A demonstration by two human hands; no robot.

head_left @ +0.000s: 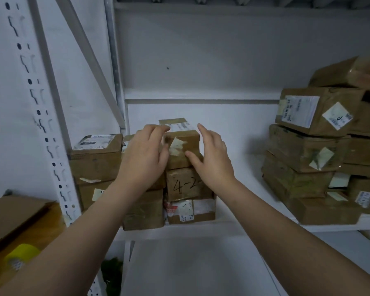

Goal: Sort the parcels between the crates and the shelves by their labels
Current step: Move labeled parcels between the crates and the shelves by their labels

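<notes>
Items, left to right, placed from the top parcel.

1. Perforated upright post (41,116): white metal, far left of the top parcel, running from top to bottom of view.
2. Flat cardboard (13,214) and yellow object (23,253): low and far left, outside the post; blurred.
3. Left stack of parcels (96,159): brown boxes with white labels, left of the top parcel, on the white shelf (233,135).
4. Left hand (143,154): at the top parcel's left side, fingers curled over its upper left corner, thumb by its left edge; a narrow grasp on the box.
5. Top parcel (183,146): small brown box with a pale tape patch on the front, uppermost in the centre stack on the shelf.
6. Parcel marked "4-2" (186,184): directly under the top parcel.
7. Labelled parcel (190,210): lowest of the stack, white and red stickers on the front.
8. Right hand (212,159): at the top parcel's right side, fingers straight and spread wide, thumb touching the lower front face.
9. Right stack of parcels (308,150): larger taped boxes, well apart to the right, same shelf.
</notes>
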